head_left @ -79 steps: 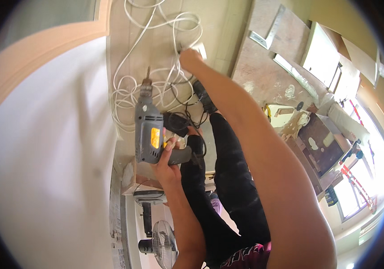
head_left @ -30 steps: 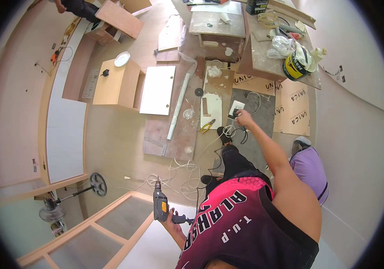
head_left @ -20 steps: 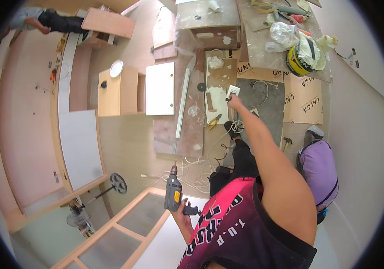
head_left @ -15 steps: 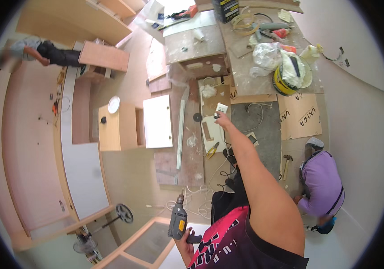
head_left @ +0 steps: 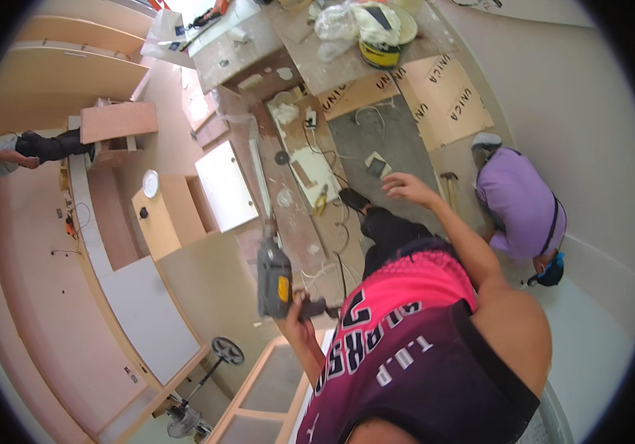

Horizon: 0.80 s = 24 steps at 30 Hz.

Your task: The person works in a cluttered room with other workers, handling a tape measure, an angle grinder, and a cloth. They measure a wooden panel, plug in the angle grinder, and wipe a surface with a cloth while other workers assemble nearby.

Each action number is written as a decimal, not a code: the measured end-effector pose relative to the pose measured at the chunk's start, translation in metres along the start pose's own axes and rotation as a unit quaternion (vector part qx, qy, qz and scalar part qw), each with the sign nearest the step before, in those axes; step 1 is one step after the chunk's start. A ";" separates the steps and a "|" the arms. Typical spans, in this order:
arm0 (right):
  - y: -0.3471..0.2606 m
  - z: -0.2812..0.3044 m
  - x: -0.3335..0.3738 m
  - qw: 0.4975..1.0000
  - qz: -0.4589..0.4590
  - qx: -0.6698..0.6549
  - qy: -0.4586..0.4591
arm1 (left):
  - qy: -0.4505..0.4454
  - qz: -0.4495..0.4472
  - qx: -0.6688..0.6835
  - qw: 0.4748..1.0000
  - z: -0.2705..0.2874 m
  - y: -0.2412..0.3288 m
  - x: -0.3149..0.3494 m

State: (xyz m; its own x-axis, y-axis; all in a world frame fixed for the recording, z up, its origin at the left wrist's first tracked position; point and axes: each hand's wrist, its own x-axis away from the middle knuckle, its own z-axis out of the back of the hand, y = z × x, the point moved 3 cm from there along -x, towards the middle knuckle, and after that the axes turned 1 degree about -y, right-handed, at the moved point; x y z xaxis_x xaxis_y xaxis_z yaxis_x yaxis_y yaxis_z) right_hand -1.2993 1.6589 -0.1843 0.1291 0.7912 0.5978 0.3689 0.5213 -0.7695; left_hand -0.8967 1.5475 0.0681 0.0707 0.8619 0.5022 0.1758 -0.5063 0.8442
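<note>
My left hand [head_left: 299,314] grips the handle of a grey power drill [head_left: 273,277] with a yellow label, held low in front of my pink and black shirt, bit pointing up and away. My right hand [head_left: 408,188] is stretched out ahead with fingers apart and nothing in it, above the grey floor patch [head_left: 376,137]. Loose white cables [head_left: 325,270] lie on the floor between my hands. A small white plate [head_left: 376,161] lies just beyond my right hand.
A person in a purple top [head_left: 521,207] crouches at the right wall. Another person's arm [head_left: 32,152] reaches into a wooden cabinet [head_left: 114,122] at the left. Also around: a white panel [head_left: 225,185], pliers [head_left: 321,200], a hammer [head_left: 450,185], cardboard sheets [head_left: 443,89], a yellow bucket [head_left: 384,41], a floor fan [head_left: 188,411].
The view has swung from the cable bundle to the room's floor. My right hand, earlier at the white cables, now hangs free with fingers spread. The drill stays in my left hand.
</note>
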 end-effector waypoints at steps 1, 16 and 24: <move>-0.004 0.011 0.047 0.999 -0.013 -0.019 0.040 | -0.034 -0.006 0.005 0.999 -0.019 0.004 -0.010; -0.352 -0.116 0.222 0.782 0.518 0.344 -0.041 | -0.269 -0.271 0.059 0.922 -0.299 0.103 0.046; -0.496 -0.016 0.183 0.774 0.622 0.118 0.004 | -0.266 -0.398 0.033 0.877 -0.482 0.145 0.047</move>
State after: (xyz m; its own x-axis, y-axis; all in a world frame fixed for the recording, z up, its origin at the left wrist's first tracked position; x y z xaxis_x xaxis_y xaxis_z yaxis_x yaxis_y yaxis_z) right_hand -1.4437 1.5394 0.3103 0.2558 0.7261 -0.6382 -0.2244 -0.5975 -0.7698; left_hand -1.3411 1.5007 0.3039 0.3450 0.8415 -0.4157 0.4336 0.2499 0.8658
